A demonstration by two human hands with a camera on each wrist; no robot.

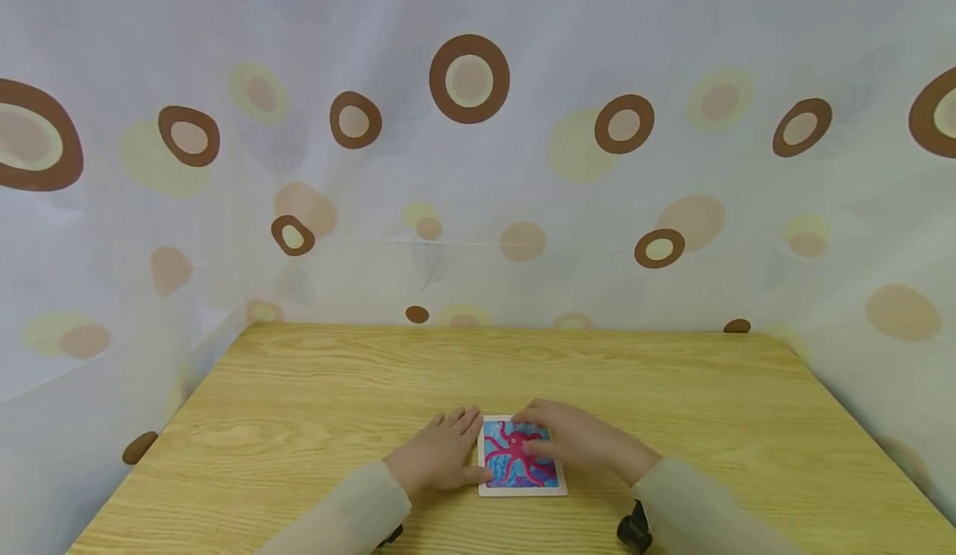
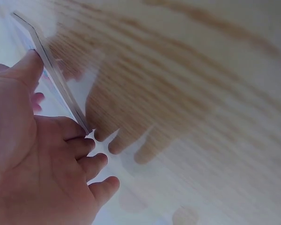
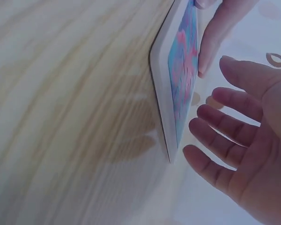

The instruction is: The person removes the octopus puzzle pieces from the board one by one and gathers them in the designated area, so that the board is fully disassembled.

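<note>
A flat, nearly square picture board (image 1: 514,465) lies on the wooden table, with a pink octopus on blue inside a white border. Along its left side rests my left hand (image 1: 439,454), fingers straight, the thumb over the near left border. The left wrist view shows that thumb on the board's edge (image 2: 61,82) and the fingers spread beside it. My right hand (image 1: 573,437) is over the board's right part, fingers loosely bent. In the right wrist view the right hand's fingers (image 3: 220,136) stand apart from the board's face (image 3: 180,70), holding nothing.
The light wooden table (image 1: 336,389) reaches back to a pale curtain (image 1: 523,165) with brown rings and spots, which also hangs at both sides. A dark strap piece (image 1: 635,528) sits at the right wrist.
</note>
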